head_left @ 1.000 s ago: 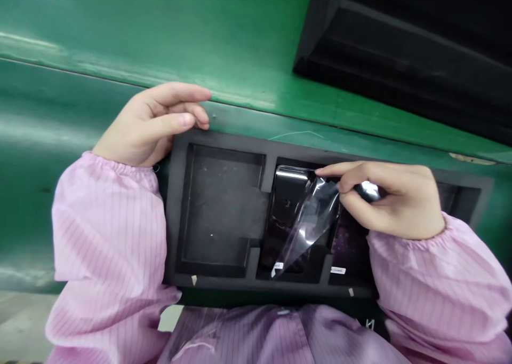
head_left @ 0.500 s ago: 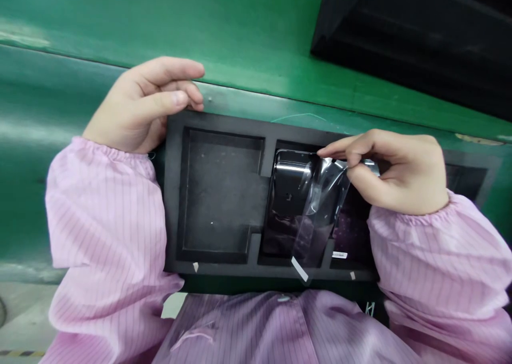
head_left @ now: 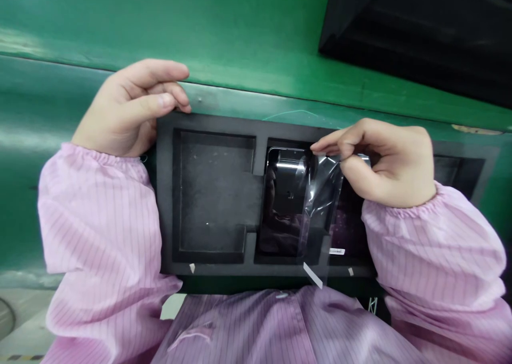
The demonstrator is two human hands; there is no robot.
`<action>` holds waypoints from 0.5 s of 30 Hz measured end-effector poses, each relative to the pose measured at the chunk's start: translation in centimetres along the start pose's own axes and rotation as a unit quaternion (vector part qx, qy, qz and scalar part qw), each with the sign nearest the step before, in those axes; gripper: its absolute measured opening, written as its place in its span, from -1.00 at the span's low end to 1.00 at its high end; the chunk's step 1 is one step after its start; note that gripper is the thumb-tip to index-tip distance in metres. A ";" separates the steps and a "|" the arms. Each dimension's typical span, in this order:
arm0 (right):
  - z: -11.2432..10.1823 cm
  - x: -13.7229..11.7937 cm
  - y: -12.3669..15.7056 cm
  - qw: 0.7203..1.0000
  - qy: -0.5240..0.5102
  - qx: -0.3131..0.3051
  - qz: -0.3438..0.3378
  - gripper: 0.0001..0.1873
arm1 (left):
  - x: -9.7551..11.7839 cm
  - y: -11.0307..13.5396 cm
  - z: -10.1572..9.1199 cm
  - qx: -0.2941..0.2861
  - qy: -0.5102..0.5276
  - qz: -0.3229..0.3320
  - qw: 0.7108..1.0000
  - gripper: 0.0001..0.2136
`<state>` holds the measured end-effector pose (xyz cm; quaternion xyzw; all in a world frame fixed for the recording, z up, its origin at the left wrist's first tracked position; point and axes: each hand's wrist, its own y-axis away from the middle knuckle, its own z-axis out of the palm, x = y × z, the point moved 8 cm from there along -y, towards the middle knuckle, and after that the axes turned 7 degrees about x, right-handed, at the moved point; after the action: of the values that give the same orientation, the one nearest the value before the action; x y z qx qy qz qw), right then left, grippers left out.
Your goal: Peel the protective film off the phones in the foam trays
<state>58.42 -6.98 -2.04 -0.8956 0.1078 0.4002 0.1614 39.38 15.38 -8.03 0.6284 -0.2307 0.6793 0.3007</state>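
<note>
A glossy black smartphone [head_left: 280,209] lies in the middle recess of a black tray [head_left: 208,269]. Over its right side hangs a clear plastic film [head_left: 320,193], creased, with a white strip at its lower end that reaches past the tray's front edge. My right hand [head_left: 384,158] pinches the film's upper part between thumb and fingers, above the phone's top right. At the tray's back left corner, my left hand [head_left: 132,102] has its fingers apart and holds nothing; whether it touches the rim is unclear. Part of the phone shows only through the film.
The tray's right recess holds a dark item with a white label [head_left: 336,251], partly hidden by my right hand. Another dark tray [head_left: 482,177] is farther right. A large black object [head_left: 416,38] stands at the back right of the green bench [head_left: 180,22].
The film has shifted right off the phone, its white strip swinging right, so more bare screen shows. My right hand still grips it. The whole view has slid slightly.
</note>
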 end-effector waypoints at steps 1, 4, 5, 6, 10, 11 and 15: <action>0.0 0.1 0.0 1.000 0.002 -0.003 0.003 -0.80 | 0.0 0.0 0.0 0.002 -0.001 -0.001 1.000 -0.59; 0.0 0.1 0.0 1.000 0.000 -0.005 0.005 -0.80 | -0.1 -0.1 -0.1 0.006 -0.006 0.001 1.000 -0.57; 0.0 0.1 0.1 1.000 0.000 -0.004 0.003 -0.79 | -0.1 -0.1 -0.2 0.006 -0.009 0.006 1.000 -0.57; 0.1 -0.1 0.1 1.000 0.003 -0.004 -0.001 -0.79 | -0.1 -0.1 -0.2 0.006 -0.012 0.011 1.000 -0.58; 0.9 -1.8 0.5 0.997 0.045 -0.023 -0.061 -0.80 | -0.4 -0.1 -0.4 0.014 -0.009 0.001 1.000 -0.62; 1.2 -2.3 0.7 0.995 0.060 -0.032 -0.078 -0.81 | -0.6 -0.1 -0.4 0.017 -0.006 -0.008 1.000 -0.64; 1.9 -3.4 1.6 0.985 0.133 -0.039 -0.104 -0.91 | -0.8 0.1 -0.4 0.018 0.005 -0.020 1.000 -0.69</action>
<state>54.37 -7.51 -0.97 -0.9528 0.0187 0.2624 0.1512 39.02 15.49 -8.87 0.6348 -0.2046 0.6803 0.3040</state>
